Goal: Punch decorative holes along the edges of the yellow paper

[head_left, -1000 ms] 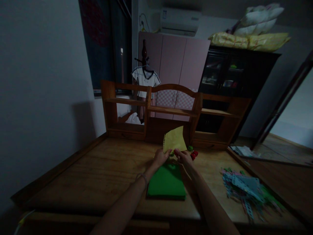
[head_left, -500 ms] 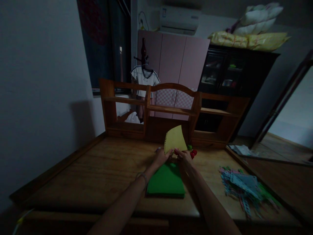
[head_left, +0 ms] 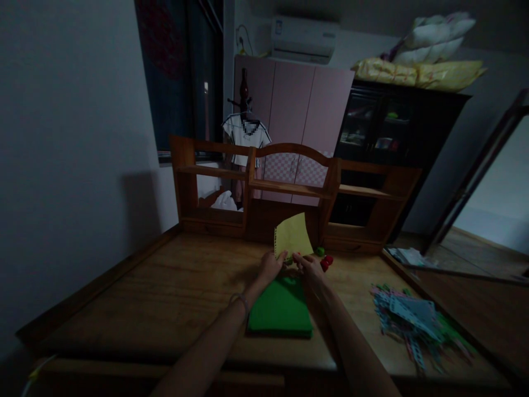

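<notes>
A yellow sheet of paper [head_left: 292, 234], with a row of punched holes down its left side, stands raised above the desk. My left hand [head_left: 271, 266] is closed on its lower left corner, thumb on the near face. My right hand [head_left: 309, 267] pinches the lower edge farther right. Something small and dark green shows between the hands, too small to name. Below them on the desk lies a flat green stack or pad [head_left: 281, 309]. Small red objects [head_left: 327, 262] and a round green one [head_left: 319, 251] sit just beyond my right hand.
The wooden desk [head_left: 165, 286] carries a pile of blue, green and pink paper strips [head_left: 413, 314] at the right. A wooden shelf unit [head_left: 289, 187] stands along the desk's back edge. A wall [head_left: 82, 165] borders the left side.
The yellow sheet has shifted slightly left and turned to show more of its face. Both hands keep hold of it. The camera view has tilted up a little.
</notes>
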